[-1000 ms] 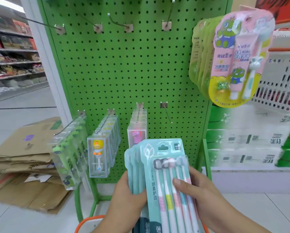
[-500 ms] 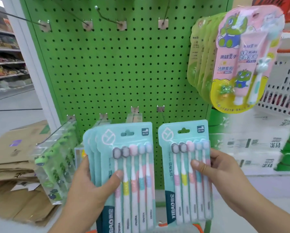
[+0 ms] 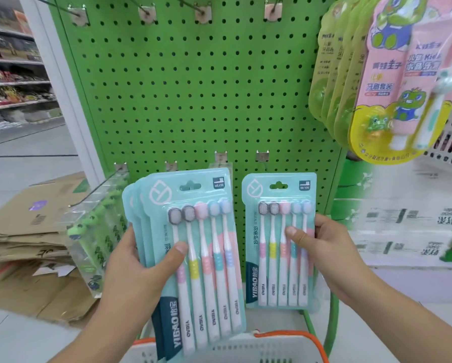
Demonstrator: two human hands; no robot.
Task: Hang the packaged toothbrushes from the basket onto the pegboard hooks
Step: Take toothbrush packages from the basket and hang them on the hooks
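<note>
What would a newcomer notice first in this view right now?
Two teal toothbrush packs front and centre: a fanned stack in the left hand, a single pack in the right hand. Behind them stands the bright green pegboard, with pink-and-yellow kids' toothbrush sets hanging upper right.

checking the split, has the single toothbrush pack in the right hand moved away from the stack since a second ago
Yes. The single pack in the right hand has moved right, off the stack held by the left hand, and now sits below the empty hook.

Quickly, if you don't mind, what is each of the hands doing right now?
Left hand: closed on a stack of toothbrush packs.
Right hand: closed on a single toothbrush pack.
</note>
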